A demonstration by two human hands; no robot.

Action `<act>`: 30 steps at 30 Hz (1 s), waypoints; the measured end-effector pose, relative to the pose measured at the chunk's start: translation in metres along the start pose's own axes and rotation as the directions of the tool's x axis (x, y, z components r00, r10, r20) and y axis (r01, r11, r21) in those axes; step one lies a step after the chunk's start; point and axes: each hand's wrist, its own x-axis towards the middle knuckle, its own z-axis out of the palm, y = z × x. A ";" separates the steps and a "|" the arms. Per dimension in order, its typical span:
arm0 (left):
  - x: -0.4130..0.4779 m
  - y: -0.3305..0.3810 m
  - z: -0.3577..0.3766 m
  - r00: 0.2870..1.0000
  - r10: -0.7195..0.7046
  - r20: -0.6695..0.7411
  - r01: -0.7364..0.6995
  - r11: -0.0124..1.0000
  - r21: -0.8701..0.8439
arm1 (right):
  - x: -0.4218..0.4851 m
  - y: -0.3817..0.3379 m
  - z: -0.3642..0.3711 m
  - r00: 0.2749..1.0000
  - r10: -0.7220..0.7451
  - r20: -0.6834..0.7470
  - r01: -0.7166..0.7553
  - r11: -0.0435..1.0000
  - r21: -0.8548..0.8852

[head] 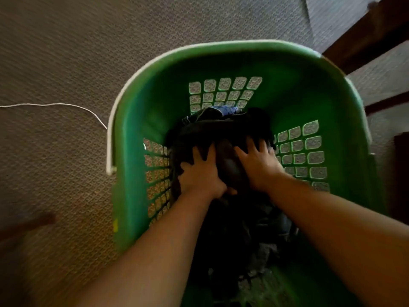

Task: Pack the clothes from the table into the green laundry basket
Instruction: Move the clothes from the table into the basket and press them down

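The laundry basket (159,85) is green moulded plastic, smooth with a slight sheen, its walls pierced by grid openings. The clothes (221,134) inside are dark, matt, soft cloth. The floor (66,52) carries rough, woven-textured carpet. The cord (66,105) is thin, smooth and white.

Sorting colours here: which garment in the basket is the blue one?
The blue garment at the pile's far end, against the far wall of the green laundry basket; the dark clothes under the left hand and right hand look black.
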 end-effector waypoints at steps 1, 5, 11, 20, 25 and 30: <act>0.009 -0.001 0.001 1.000 -0.005 0.008 0.005 1.000 0.000 | 0.008 0.001 0.002 1.000 -0.011 0.010 0.011 1.000 -0.002; 0.034 -0.005 -0.005 0.997 -0.027 0.065 0.026 0.999 0.022 | 0.027 0.004 -0.004 0.996 -0.039 0.076 0.033 0.997 0.073; 0.011 -0.009 -0.014 0.995 0.011 0.097 -0.015 0.999 0.040 | -0.006 -0.008 -0.003 1.000 0.018 -0.019 -0.015 0.993 0.119; -0.097 -0.012 -0.003 0.962 -0.072 0.263 0.025 0.984 0.178 | -0.139 -0.033 0.014 0.922 0.018 0.388 -0.077 0.988 0.137; -0.089 -0.034 0.042 0.996 -0.004 0.085 -0.013 0.978 0.206 | -0.136 -0.050 0.067 0.987 0.098 0.129 -0.120 0.976 0.183; -0.047 -0.044 0.071 0.999 -0.018 -0.042 0.026 0.979 0.201 | -0.100 -0.052 0.090 0.991 0.083 0.106 -0.110 0.955 0.275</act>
